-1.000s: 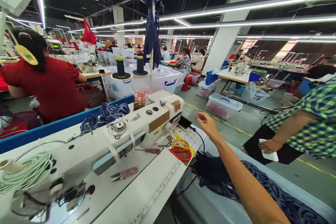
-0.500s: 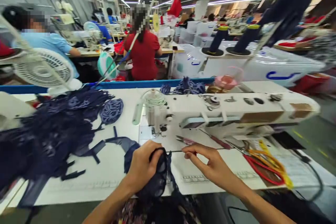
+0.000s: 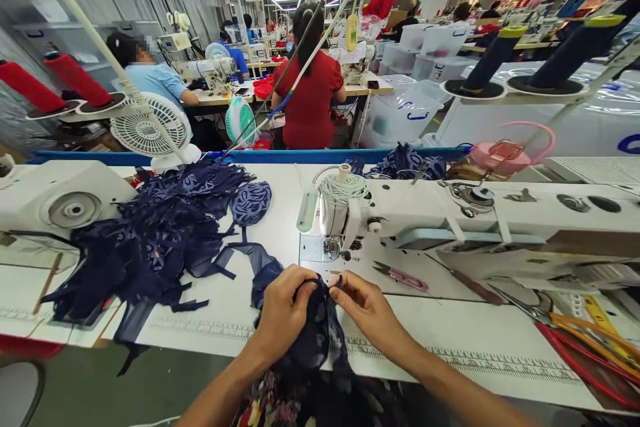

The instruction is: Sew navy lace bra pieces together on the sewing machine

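My left hand pinches the upper edge of a navy garment piece with a rounded, cup-like part, which hangs over the table's front edge. Close beside it, my right hand is closed, thumb and fingertips pinching a narrow dark edge of the same piece. Both hands are in front of the needle area of a white sewing machine. A sheer navy strip trails to the left of my left hand. Small thread snips with a pink handle lie to the right, behind my right hand.
A heap of navy fabric pieces and a patterned round piece lie left. Right are a brown-handled tool and red- and orange-handled scissors. A fan and a pink basket stand behind; people sit beyond.
My right hand has moved left to the garment piece and now pinches its edge. The left hand keeps its hold. The camera view has turned left, so the scene appears farther right.
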Demonstrator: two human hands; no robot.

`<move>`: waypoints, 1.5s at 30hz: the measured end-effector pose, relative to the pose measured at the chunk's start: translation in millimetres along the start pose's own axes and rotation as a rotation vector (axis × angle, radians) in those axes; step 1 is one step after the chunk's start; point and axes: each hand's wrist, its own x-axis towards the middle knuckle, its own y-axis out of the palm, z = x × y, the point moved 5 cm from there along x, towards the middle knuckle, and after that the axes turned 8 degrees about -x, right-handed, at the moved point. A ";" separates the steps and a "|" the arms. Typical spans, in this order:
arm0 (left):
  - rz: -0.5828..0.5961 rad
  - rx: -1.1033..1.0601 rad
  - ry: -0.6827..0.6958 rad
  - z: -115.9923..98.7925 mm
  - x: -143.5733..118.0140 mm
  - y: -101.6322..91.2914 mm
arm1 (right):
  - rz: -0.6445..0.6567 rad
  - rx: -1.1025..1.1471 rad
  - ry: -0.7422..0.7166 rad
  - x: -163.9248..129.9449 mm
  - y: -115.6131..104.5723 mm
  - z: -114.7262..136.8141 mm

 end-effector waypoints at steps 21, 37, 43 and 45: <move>0.113 0.197 0.046 -17.2 4.2 0.3 | -0.067 -0.071 -0.128 -2.3 -8.6 8.5; 0.037 0.055 -0.032 -12.3 -0.5 8.0 | -0.215 0.038 -0.142 -7.9 -0.7 -9.6; 0.011 0.024 -0.031 -11.2 -3.1 9.3 | -0.194 0.009 -0.239 -9.1 -2.8 -6.2; -0.020 -0.031 0.000 -11.7 -4.1 8.9 | -0.187 0.014 -0.259 -9.4 -3.2 -5.4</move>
